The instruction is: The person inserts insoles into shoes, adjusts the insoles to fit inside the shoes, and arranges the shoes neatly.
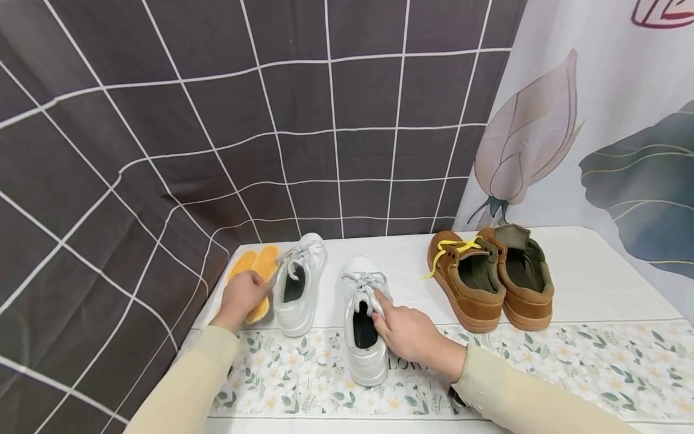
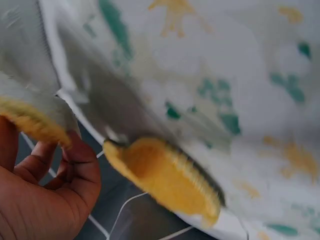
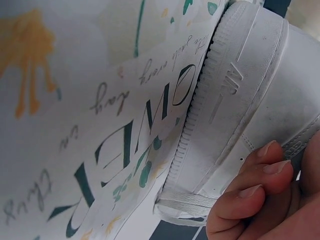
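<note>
At the left of the head view, my left hand (image 1: 245, 295) is beside a pair of fuzzy orange slippers. In the left wrist view its curled fingers grip one orange slipper (image 2: 35, 117), tilted so that its pale underside shows. The other orange slipper (image 2: 165, 180) rests near the cloth's edge. Just right of that hand stands a white sneaker (image 1: 298, 286) with loose-looking laces. My right hand (image 1: 409, 328) grips the right side of a second white sneaker (image 1: 360, 367) near its opening; in the right wrist view several curled fingers lie against its side.
Brown lace-up shoes (image 1: 479, 295) stand together on the right, one with a yellow lace. A flower-printed strip (image 1: 303, 386) runs along the white surface's front. Dark grid-patterned cloth (image 1: 293, 144) hangs behind and left. A small dark thing (image 1: 456, 398) shows partly under my right sleeve.
</note>
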`<state>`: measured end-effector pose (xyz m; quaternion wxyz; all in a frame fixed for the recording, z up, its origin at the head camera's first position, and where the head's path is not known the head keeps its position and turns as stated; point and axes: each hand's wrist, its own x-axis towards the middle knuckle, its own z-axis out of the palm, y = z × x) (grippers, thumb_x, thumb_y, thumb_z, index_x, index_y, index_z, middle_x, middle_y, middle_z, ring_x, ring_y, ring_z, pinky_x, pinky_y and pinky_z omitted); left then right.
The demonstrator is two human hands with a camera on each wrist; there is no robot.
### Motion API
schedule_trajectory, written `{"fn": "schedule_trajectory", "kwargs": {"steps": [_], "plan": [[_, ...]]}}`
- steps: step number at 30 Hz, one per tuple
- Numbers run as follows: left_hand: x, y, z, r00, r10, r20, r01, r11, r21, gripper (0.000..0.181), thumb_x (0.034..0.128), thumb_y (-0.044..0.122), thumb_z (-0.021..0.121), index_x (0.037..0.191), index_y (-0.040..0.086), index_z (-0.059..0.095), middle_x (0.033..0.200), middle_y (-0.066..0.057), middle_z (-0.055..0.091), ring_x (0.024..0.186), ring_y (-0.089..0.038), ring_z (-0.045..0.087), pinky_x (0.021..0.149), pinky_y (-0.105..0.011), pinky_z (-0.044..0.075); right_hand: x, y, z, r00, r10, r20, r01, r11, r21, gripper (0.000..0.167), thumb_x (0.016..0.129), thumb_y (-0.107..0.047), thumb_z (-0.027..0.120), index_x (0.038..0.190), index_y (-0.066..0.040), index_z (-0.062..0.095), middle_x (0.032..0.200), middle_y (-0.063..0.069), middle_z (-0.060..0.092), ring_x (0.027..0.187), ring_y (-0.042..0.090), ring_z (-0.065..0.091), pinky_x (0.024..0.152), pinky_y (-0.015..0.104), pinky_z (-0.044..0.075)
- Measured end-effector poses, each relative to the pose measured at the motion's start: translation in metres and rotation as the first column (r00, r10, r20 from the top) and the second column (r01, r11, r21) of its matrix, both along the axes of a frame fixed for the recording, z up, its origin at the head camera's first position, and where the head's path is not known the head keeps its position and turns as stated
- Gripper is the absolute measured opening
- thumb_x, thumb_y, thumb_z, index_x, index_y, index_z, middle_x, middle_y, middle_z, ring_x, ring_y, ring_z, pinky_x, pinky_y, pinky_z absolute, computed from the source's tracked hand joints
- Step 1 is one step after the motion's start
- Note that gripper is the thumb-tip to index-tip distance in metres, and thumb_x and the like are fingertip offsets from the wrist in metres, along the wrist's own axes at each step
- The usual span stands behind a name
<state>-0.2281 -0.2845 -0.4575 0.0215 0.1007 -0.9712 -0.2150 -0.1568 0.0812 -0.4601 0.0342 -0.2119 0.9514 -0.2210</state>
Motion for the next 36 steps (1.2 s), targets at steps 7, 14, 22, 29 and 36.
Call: {"fn": "schedule_trajectory", "kwargs": {"steps": [7,14,22,29,36], "plan": [[0.022,-0.008,0.033,0.992,-0.027,-0.120,0.022,0.999,-0.041,0.019,0.0826,0.027,0.064,0.085,0.008,0.069,0.083,-0.010,0.068,0.072,-0.025,0.060,0.062,-0.035,0.048,0.000,0.000,0.002,1.000,0.003,0.011,-0.003,1.000,0.003,0.058,0.106,-0.035,0.043,0.154,-0.003,0.035,0.054,-0.003,0.048,0.056,0.013,0.055,0.054,0.037,0.046],[0.048,0.001,0.067,0.990,-0.064,-0.123,0.058,0.997,-0.053,0.019,0.0855,0.027,0.060,0.082,0.009,0.061,0.078,-0.009,0.061,0.068,-0.023,0.057,0.057,-0.032,0.043,-0.001,0.000,0.002,1.000,0.014,-0.005,-0.014,1.000,0.009,0.058,0.106,-0.035,0.043,0.154,-0.002,0.036,0.053,-0.003,0.047,0.054,0.013,0.053,0.054,0.038,0.046],[0.076,0.035,0.086,0.965,-0.172,-0.199,0.164,0.985,-0.056,0.012,0.0800,0.017,0.060,0.069,0.013,0.058,0.062,-0.001,0.055,0.056,-0.017,0.051,0.050,-0.030,0.042,-0.006,0.001,0.006,1.000,0.022,-0.016,-0.021,0.999,0.042,0.059,0.104,-0.038,0.046,0.151,-0.004,0.042,0.075,0.010,0.070,0.075,0.021,0.069,0.066,0.042,0.054],[0.099,0.074,0.098,0.954,-0.286,-0.085,0.292,0.954,0.062,0.011,0.0799,0.012,0.061,0.070,0.014,0.055,0.057,0.002,0.053,0.049,-0.014,0.051,0.047,-0.029,0.042,-0.011,0.006,0.006,0.997,0.073,-0.014,-0.073,0.997,0.013,0.059,0.104,-0.038,0.046,0.151,-0.003,0.042,0.126,0.017,0.068,0.115,0.029,0.066,0.096,0.047,0.052],[0.118,0.108,0.107,0.909,-0.417,-0.013,0.416,0.904,0.099,0.013,0.0755,0.013,0.062,0.069,0.019,0.053,0.051,0.008,0.043,0.048,-0.009,0.046,0.050,-0.028,0.040,-0.015,0.010,0.006,0.995,0.098,-0.004,-0.099,0.995,-0.023,0.059,0.104,-0.038,0.047,0.151,-0.003,0.042,0.133,0.016,0.064,0.121,0.027,0.063,0.100,0.046,0.050]]}}
